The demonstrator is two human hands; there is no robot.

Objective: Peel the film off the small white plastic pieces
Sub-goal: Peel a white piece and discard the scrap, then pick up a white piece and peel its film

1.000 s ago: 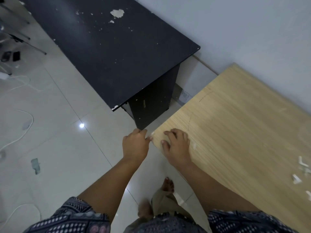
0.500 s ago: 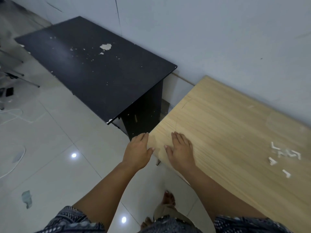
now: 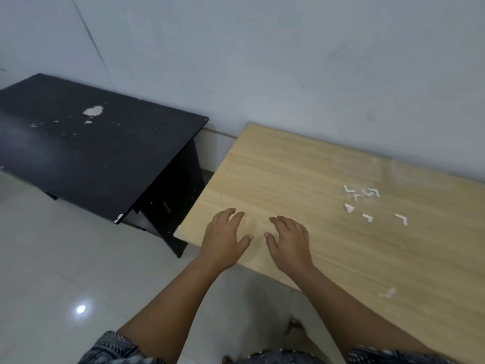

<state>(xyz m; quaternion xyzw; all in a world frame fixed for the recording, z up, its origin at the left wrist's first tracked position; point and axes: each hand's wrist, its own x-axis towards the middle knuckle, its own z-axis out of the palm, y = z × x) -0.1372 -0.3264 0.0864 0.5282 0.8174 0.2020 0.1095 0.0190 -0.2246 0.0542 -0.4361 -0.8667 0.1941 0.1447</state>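
Both hands, left [image 3: 223, 239] and right [image 3: 290, 241], hover flat over the surface [image 3: 288, 174] near its corner, each grip loose and empty, white pieces [image 3: 363, 195] scattered well off right, so next looks like reaching over to pinch one.

Small white L-shaped pieces [image 3: 367, 200] lie scattered flat at the right of the frame. Several cluster together; three sit apart just below. Another piece [image 3: 388, 292] lies alone, lower right.
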